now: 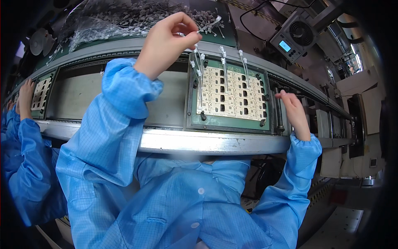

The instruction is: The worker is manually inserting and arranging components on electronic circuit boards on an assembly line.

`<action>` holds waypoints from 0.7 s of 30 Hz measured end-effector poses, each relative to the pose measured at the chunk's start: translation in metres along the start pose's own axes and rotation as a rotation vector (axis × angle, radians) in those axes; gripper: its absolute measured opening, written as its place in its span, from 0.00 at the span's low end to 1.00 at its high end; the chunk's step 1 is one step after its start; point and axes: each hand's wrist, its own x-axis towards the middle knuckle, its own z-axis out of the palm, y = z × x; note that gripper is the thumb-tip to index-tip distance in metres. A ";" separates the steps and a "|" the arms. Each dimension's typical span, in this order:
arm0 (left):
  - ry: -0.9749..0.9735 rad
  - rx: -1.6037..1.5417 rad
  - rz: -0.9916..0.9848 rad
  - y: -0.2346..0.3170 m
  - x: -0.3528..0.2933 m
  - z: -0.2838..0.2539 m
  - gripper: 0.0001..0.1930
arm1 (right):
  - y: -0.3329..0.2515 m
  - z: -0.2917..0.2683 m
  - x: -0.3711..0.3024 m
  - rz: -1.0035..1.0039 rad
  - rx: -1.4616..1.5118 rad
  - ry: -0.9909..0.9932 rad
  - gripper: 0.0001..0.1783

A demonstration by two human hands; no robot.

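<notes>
My left hand (169, 43) is raised over the far rail, thumb and forefinger pinched on a thin white cable (207, 27) at the edge of a cable pile. Below it lies a panel of cream circuit boards (212, 92) with black parts, set in a green fixture (226, 123) with black clips. Several white cables (224, 68) with white connectors stand up from or lie across the panel's left, middle and right. By the fixture's right edge is my right hand (293, 110), its fingers loosely bent and partly apart, with nothing visible in them.
A large heap of cables (141, 18) with clear plastic lies beyond the rail. The conveyor's metal near rail (195, 143) runs before me. A grey device with a fan and lit display (285, 45) stands far right. At left, a co-worker's hand (26, 97) touches another board fixture (41, 96).
</notes>
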 end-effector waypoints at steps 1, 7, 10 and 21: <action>-0.050 -0.042 -0.016 0.000 -0.001 -0.005 0.08 | -0.004 0.001 -0.006 -0.001 -0.003 0.007 0.22; -0.057 0.054 -0.038 0.024 -0.027 -0.014 0.06 | -0.028 0.010 -0.023 0.233 0.301 -0.076 0.31; -0.026 0.192 0.017 0.051 -0.044 -0.007 0.06 | -0.015 0.002 -0.023 0.302 0.416 -0.169 0.29; -0.029 1.100 0.610 0.071 -0.088 0.077 0.13 | -0.022 0.005 0.039 -0.401 -0.430 0.268 0.15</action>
